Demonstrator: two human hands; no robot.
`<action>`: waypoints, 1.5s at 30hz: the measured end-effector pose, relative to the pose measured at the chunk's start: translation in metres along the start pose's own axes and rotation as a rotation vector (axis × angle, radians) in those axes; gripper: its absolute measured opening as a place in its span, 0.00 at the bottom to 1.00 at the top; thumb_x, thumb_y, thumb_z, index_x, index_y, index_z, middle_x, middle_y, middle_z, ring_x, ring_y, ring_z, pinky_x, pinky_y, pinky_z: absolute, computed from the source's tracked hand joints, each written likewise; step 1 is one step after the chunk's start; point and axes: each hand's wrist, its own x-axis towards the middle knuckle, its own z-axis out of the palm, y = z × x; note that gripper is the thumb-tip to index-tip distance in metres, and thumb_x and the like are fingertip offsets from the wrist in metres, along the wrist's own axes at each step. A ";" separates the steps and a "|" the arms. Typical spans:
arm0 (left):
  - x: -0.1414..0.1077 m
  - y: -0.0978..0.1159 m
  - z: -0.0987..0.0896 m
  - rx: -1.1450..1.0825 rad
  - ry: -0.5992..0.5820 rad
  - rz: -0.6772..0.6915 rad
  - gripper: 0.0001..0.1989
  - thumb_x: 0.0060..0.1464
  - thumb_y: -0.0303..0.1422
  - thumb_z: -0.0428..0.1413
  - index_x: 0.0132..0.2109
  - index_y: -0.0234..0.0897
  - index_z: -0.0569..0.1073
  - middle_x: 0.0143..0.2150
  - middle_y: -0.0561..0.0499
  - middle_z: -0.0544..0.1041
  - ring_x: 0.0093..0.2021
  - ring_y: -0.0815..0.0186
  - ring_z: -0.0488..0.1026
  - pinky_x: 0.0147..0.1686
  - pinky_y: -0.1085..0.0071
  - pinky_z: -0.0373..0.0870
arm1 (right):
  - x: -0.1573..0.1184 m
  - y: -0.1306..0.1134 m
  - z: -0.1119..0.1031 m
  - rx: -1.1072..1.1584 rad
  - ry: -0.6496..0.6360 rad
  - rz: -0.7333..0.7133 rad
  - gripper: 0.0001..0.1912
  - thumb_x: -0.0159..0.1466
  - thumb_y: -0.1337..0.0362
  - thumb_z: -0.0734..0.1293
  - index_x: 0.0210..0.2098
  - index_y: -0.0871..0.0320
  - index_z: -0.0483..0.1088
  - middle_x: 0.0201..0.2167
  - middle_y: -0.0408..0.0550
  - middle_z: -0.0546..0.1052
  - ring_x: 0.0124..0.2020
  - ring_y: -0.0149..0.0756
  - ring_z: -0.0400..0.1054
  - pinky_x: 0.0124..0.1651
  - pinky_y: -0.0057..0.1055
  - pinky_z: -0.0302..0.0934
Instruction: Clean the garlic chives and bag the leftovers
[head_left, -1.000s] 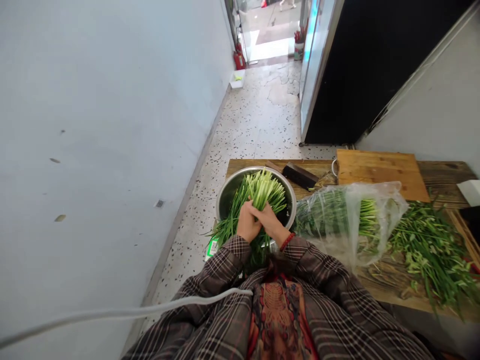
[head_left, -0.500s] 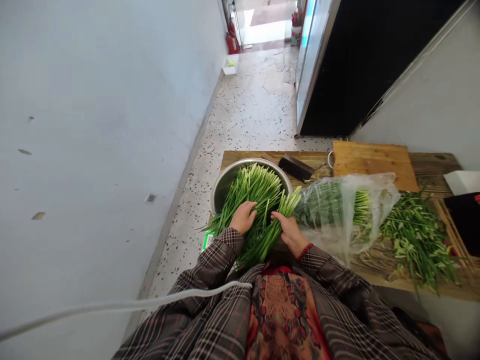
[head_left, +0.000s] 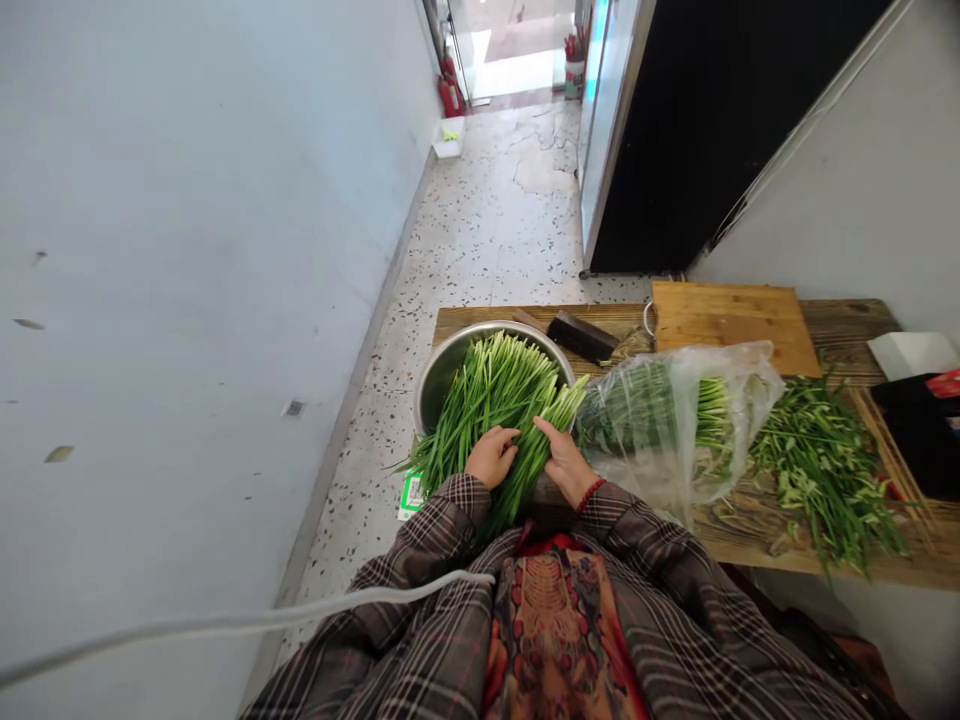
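Observation:
A large bundle of garlic chives [head_left: 480,400] lies in a round metal basin [head_left: 426,385], pale cut ends to the back and green leaves hanging over the near rim. My left hand [head_left: 493,457] rests on the leaves with its fingers curled in on some of them; the fingertips are partly hidden. At the basin's right side, my right hand [head_left: 568,463] is wrapped round a bunch of chives, thumb lying along the top and the other fingers under the stems. A clear plastic bag [head_left: 675,420] holding more chives lies just right of my right hand.
Loose greens [head_left: 832,480] are heaped on the wooden table [head_left: 765,545] to the right. Behind the bag lies a wooden cutting board [head_left: 731,325], with a dark block [head_left: 581,337] near the basin. A white cable [head_left: 300,618] crosses before my body.
My right hand has moved left with its bunch, closing up against the chives in the basin. My left hand stays on the leaves, closer to the right. The view has shifted slightly.

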 end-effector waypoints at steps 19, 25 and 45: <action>-0.002 0.018 -0.037 -0.181 0.045 0.116 0.11 0.57 0.34 0.53 0.44 0.37 0.78 0.37 0.47 0.76 0.39 0.63 0.74 0.44 0.66 0.72 | -0.011 -0.025 -0.005 -0.022 -0.274 0.080 0.12 0.47 0.60 0.75 0.29 0.58 0.74 0.24 0.40 0.79 0.25 0.31 0.72 0.35 0.30 0.67; 0.043 0.001 -0.039 0.035 0.135 0.176 0.25 0.57 0.32 0.49 0.62 0.36 0.66 0.60 0.40 0.69 0.58 0.58 0.69 0.59 0.58 0.65 | -0.024 -0.041 0.009 -0.107 -0.191 -0.100 0.12 0.44 0.64 0.76 0.27 0.59 0.74 0.22 0.39 0.76 0.23 0.29 0.69 0.31 0.26 0.65; 0.068 0.161 0.062 0.366 -0.297 0.532 0.27 0.59 0.31 0.50 0.66 0.36 0.60 0.47 0.41 0.74 0.46 0.57 0.74 0.46 0.63 0.71 | -0.246 -0.327 -0.169 0.026 0.223 -1.077 0.07 0.51 0.68 0.73 0.29 0.53 0.74 0.27 0.39 0.62 0.28 0.26 0.62 0.37 0.29 0.69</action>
